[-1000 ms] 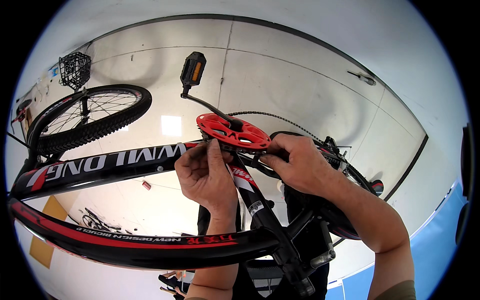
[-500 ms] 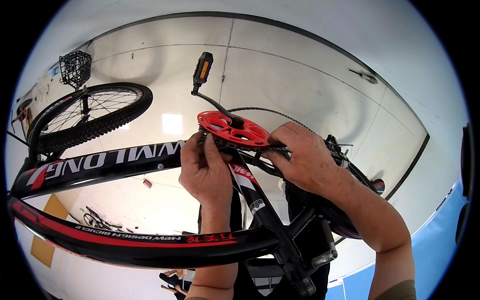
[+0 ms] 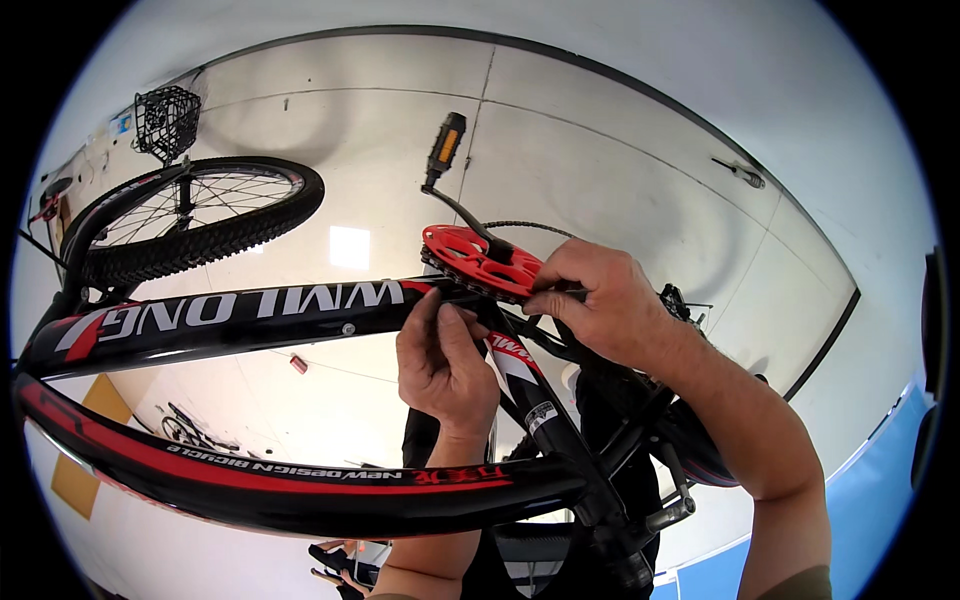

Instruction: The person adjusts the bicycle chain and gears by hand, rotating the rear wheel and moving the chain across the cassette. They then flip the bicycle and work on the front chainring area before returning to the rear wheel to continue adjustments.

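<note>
Left hand (image 3: 447,360), grip narrow, contents hidden, sits on the near side of the central red gear (image 3: 470,252); its chain (image 3: 545,229), likely limp and greasy, suits side pinching; right hand (image 3: 610,305) pinches it at the gear's right edge.
</note>
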Tool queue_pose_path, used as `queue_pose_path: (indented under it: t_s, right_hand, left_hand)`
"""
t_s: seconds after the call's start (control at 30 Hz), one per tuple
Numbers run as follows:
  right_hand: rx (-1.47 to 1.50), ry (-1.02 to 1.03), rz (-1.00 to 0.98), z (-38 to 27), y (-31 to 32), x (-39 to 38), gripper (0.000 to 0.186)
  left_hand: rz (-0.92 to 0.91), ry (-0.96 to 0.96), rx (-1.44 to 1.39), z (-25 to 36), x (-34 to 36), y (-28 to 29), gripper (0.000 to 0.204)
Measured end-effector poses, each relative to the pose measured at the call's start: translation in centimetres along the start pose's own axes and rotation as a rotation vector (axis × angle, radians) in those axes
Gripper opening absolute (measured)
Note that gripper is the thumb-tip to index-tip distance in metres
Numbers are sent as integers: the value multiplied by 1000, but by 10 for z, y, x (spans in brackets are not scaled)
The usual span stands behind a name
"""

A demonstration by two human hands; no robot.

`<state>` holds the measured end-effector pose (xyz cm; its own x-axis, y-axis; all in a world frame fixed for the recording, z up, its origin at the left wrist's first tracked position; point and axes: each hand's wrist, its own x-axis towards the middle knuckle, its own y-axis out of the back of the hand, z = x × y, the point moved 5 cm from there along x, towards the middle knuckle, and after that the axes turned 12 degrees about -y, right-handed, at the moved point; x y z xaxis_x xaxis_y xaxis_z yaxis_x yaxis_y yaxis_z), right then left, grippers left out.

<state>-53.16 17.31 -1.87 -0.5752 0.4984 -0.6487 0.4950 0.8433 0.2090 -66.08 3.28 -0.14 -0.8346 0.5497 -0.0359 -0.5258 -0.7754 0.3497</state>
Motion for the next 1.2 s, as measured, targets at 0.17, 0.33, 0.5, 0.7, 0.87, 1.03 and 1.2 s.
queue_pose_path:
  t_s: [0.17, 0.33, 0.5, 0.7, 0.87, 1.03, 1.2]
  right_hand:
    - [6, -77, -63, -8, -2, 8, 19]
    - [129, -140, -71, -2, -4, 5, 19]
    - [98, -213, -117, -4, -2, 5, 20]
    - [70, -145, -105, 7, -1, 5, 22]
    - [79, -174, -140, 16, 1, 3, 22]
    - [-6, -177, -169, 26, 4, 3, 24]
    - [-32, -195, -192, 32, 7, 5, 26]
  left_hand:
    - [36, 8, 69, -13, -12, 21, 11]
    - [68, 163, -42, -23, -17, 26, 6]
    - [49, 535, -210, -41, -27, 26, 7]
    - [-232, 295, 75, -9, -64, 46, 7]
    - [-317, 104, 57, -2, -86, 36, 13]
    - [-292, -199, -40, 14, -60, 22, 20]
    - [-326, -502, -15, 10, -35, 17, 28]
